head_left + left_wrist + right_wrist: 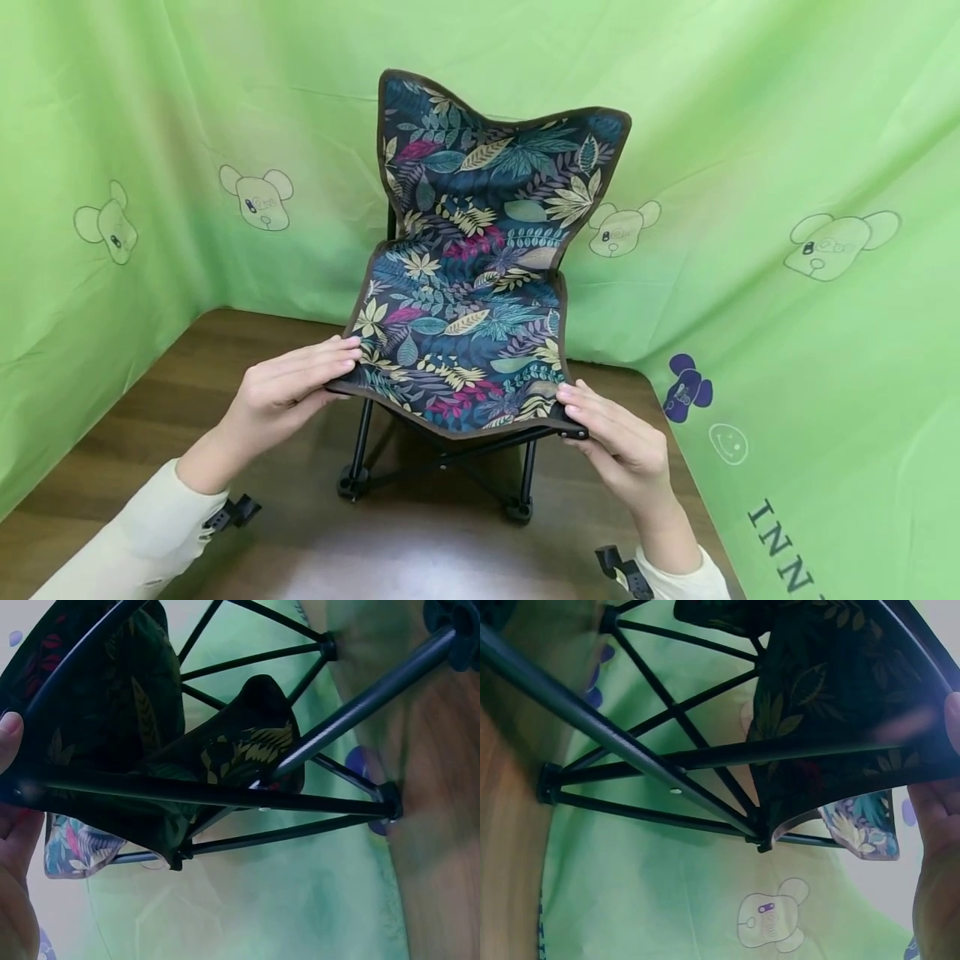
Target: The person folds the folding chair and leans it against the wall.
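A small folding chair (465, 325) with dark leaf-patterned fabric stands unfolded, its seat facing me and its backrest (495, 158) rising behind. My left hand (292, 383) grips the seat's front left corner, fingers on top and thumb underneath. At the front right corner, my right hand (622, 442) pinches the seat edge the same way. Below, black crossed legs (360, 705) end in dark plastic feet (519, 508). In the right wrist view the crossed tubes (622, 742) and the fabric's underside (817, 697) show beside the right hand.
The chair stands on a brown wood-grain surface (247, 358). Green curtains (300, 83) with printed bear heads enclose it at the back and both sides. A small black device (232, 512) is strapped at the left wrist, another (626, 571) at the right.
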Motion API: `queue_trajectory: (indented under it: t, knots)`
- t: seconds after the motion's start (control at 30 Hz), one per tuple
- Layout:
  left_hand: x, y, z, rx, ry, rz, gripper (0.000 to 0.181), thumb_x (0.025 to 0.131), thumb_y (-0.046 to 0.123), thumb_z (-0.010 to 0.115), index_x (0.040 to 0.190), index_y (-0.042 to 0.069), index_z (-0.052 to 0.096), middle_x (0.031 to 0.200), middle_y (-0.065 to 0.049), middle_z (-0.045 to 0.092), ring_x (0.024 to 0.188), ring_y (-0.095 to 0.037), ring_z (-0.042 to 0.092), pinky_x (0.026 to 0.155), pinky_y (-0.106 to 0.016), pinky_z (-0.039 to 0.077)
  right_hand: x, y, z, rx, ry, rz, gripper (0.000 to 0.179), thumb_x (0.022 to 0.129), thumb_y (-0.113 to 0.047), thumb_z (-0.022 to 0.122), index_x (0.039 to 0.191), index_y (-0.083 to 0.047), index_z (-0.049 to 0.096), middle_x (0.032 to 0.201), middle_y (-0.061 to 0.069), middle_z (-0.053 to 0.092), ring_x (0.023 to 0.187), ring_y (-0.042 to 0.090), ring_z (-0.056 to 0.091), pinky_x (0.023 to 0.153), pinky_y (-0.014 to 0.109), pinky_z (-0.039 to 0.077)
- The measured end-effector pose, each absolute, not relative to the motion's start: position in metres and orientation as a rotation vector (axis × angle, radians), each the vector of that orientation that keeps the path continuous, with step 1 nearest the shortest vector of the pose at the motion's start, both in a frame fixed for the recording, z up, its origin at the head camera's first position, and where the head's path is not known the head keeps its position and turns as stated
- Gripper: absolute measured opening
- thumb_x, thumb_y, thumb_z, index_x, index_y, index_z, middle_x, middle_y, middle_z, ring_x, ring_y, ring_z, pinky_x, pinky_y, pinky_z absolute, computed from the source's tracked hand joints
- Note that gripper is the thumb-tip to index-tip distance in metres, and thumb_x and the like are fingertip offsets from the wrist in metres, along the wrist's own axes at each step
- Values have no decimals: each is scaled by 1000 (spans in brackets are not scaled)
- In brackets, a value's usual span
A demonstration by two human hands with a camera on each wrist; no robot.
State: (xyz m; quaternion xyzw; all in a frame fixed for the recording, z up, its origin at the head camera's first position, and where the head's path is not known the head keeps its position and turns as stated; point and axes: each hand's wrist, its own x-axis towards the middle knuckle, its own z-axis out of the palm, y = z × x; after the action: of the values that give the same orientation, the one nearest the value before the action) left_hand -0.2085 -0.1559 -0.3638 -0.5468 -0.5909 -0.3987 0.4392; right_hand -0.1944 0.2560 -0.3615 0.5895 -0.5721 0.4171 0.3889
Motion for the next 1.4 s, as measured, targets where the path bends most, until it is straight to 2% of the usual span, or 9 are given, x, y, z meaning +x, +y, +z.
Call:
queue_trajectory:
  t: [0.37, 0.63, 1.4]
  knots:
    - [-210, -155, -363, -1383, -1478, -1047, 28, 95, 7, 73, 106, -19, 71, 114, -32, 71, 114, -43, 69, 108, -47, 51, -187, 250, -360, 1472, -1480, 1104, 27, 87, 4, 77, 102, 25, 67, 113, 39, 67, 117, 42, 68, 110, 51, 48]
    - [-213, -155, -361, -1387, -1454, -1082, 27, 92, 3, 76, 106, -19, 71, 114, -31, 71, 113, -44, 69, 108, -46, 51, -183, 243, -356, 1436, -1507, 1108, 27, 87, 3, 77, 102, 24, 68, 113, 38, 67, 117, 41, 68, 110, 51, 49]
    - [-231, -165, -353, -1385, -1440, -1119, 28, 93, 9, 75, 108, -15, 73, 114, -29, 72, 113, -41, 69, 107, -46, 52, -186, 225, -338, 1411, -1533, 1093, 27, 85, 3, 79, 100, 24, 69, 111, 36, 69, 115, 40, 69, 107, 52, 50]
